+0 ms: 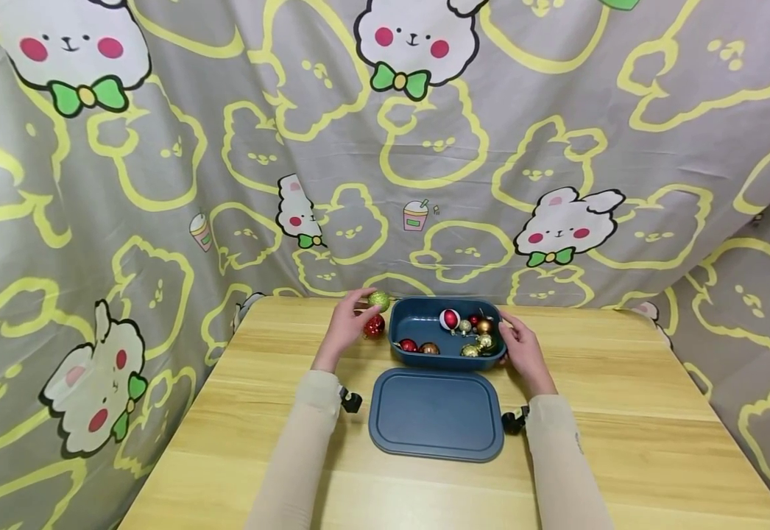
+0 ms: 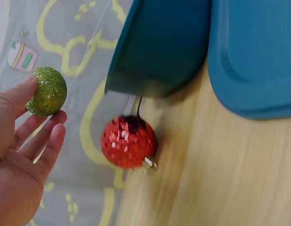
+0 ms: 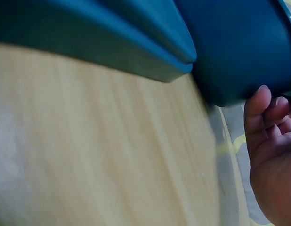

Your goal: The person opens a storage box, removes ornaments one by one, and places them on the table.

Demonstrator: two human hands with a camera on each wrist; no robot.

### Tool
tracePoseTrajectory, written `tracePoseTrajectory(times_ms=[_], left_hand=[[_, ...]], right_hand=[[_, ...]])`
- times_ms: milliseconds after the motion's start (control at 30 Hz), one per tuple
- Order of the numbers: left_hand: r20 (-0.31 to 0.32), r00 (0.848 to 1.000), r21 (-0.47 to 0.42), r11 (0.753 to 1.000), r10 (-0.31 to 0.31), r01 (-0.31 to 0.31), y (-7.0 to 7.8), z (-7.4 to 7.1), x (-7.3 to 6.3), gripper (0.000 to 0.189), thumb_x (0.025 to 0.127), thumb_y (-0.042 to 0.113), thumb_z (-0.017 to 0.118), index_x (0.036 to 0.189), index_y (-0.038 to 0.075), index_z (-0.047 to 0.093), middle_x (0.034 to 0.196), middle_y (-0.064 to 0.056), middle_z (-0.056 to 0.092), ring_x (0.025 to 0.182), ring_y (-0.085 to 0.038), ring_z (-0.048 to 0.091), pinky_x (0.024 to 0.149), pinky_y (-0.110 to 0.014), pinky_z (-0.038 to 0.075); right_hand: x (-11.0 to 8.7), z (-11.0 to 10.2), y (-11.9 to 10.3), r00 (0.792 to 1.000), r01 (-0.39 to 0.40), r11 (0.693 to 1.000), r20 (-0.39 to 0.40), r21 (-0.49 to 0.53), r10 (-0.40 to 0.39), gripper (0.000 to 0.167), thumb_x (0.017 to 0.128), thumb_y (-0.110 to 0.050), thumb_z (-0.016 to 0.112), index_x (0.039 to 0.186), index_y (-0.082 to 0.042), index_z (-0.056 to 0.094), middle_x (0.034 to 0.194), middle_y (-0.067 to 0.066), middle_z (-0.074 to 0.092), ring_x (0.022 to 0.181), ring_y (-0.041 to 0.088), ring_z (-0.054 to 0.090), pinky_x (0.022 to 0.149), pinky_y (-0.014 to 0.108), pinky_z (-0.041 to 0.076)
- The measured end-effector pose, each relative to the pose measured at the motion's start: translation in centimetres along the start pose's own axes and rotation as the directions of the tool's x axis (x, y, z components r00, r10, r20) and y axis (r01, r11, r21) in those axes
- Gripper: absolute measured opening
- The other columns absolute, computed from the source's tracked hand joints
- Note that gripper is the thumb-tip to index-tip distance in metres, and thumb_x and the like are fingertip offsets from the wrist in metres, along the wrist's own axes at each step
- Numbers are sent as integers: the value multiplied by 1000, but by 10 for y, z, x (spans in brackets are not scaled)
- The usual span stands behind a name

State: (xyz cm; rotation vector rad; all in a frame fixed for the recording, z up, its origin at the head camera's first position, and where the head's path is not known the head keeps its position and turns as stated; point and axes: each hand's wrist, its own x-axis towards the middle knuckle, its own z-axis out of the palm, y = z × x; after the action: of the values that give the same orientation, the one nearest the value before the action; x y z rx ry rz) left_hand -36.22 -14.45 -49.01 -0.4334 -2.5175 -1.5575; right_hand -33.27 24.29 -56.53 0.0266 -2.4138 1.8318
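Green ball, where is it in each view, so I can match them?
Head: the green ball is just below centre, in the left hand, left of the blue box.
Left wrist: upper left, pinched by that hand, above and left of the red ball.
Right wrist: not in it.
Shared landmark: the blue box, top middle in left wrist, top right in right wrist.

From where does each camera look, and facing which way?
Head: head-worn, facing forward and down over the table, box, lid; left grip, right grip, sleeves show.
Left wrist: worn there, facing green ball and red ball; left grip shows.
Right wrist: worn there, facing the box's side; right grip shows.
Head and left wrist share the green ball.
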Motion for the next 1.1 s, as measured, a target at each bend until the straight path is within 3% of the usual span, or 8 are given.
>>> tracePoseTrajectory(times_ms=[300, 533, 667, 867, 1100], left_hand=[[-53, 997, 20, 998, -51, 52, -19, -18, -8, 47, 102, 26, 68, 145, 8, 58, 143, -15, 58, 123, -36, 64, 106, -49, 52], [-77, 992, 11, 995, -100, 101, -30, -27, -12, 47, 102, 26, 68, 145, 11, 59, 145, -17, 56, 123, -38, 63, 103, -49, 54], [-90, 988, 15, 992, -124, 126, -35, -30, -13, 46, 102, 25, 69, 145, 10, 59, 141, -18, 57, 120, -38, 64, 97, -48, 58], [-122, 985, 54, 990, -126, 133, -46, -30, -15, 45, 101, 20, 69, 143, 7, 60, 139, -19, 58, 118, -38, 64, 99, -48, 56], [-161, 966, 72, 974, -201, 215, -55, -29, -19, 46, 100, 22, 70, 141, 5, 60, 136, -21, 60, 116, -38, 65, 100, -49, 55]], right_hand=[[0, 0, -1, 1000, -12, 1000, -6, 9, 12, 53, 111, -34, 49, 158, -10, 44, 83, 9, 68, 48, 14, 57, 51, 31, 56], [0, 0, 0, 1000, 1, 1000, -13, 7, -1, 55, 111, -35, 49, 157, -7, 43, 78, 5, 67, 47, 14, 57, 50, 31, 56], [1, 1, 1, 1000, -2, 1000, -15, -6, 2, 54, 111, -35, 49, 158, -10, 44, 79, 4, 67, 48, 13, 56, 51, 32, 56], [0, 1, 1, 1000, 2, 1000, -21, -12, -2, 52, 111, -36, 49, 157, -13, 46, 81, 7, 67, 48, 14, 56, 51, 33, 57], [0, 2, 2, 1000, -1, 1000, -19, 16, 2, 52, 110, -34, 50, 157, -12, 46, 76, 2, 66, 47, 13, 56, 50, 31, 56]])
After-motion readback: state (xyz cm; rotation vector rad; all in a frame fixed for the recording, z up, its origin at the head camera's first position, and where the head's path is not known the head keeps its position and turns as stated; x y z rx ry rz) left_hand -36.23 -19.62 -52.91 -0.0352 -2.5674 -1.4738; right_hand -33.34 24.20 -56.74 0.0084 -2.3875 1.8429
